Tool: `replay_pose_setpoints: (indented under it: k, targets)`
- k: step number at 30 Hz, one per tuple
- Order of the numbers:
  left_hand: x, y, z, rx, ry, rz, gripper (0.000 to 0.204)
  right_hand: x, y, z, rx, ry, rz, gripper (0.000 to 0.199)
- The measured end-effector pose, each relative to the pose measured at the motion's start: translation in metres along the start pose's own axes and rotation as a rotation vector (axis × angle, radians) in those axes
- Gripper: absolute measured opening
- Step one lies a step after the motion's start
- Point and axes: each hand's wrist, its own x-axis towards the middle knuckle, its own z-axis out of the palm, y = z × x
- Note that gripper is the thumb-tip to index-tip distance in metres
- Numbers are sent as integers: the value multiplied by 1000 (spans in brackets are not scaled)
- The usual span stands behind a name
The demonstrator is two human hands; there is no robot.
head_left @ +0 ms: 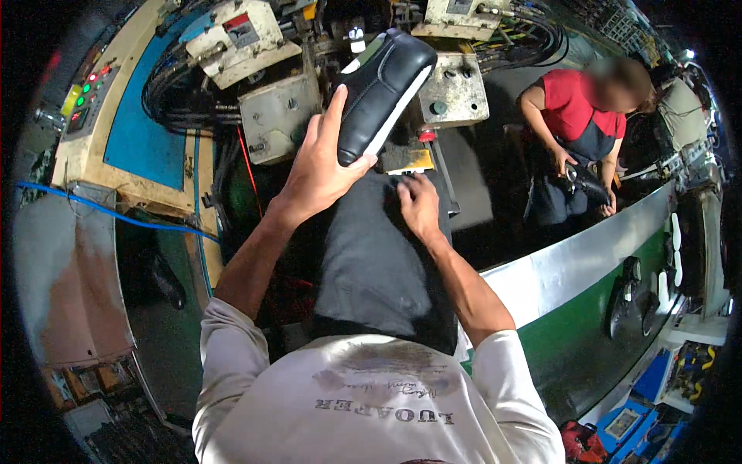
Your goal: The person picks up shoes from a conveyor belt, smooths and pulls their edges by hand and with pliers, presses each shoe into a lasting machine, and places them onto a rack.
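My left hand point(323, 166) grips a black leather shoe upper point(384, 97) by its lower end, thumb on one side and fingers on the other. A white strip runs along its right edge, and a pale green and white patch shows near its upper left. The upper is raised and tilted in front of the machine. Lower and to the right, my right hand point(418, 203) is over my dark trousers with loosely bent fingers slightly apart and nothing visible in it. Just beyond it lies a yellow-edged plate point(410, 161).
Grimy machine heads point(280, 116) with hoses stand ahead, and a control box point(452, 91) is at their right. A button panel point(89, 97) is on the left. A person in red point(576, 100) handles a black shoe at right, beside a metal-edged green conveyor point(568, 348) carrying shoe parts.
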Motion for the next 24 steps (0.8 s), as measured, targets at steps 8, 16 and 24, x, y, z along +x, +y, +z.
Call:
replay_pose_setpoints:
  k: [8,16,24]
  targets:
    - [-99,-10,43,-202,-280,-250,122,-34,-145,-47,1389,-163,397,87]
    - [-152,-14,49,-288,-282,-417,113,-67,-119,-27,1269,-305,401,87]
    - [-242,-48,34,-502,24,-554,108,-82,-175,3,941,-586,323,89]
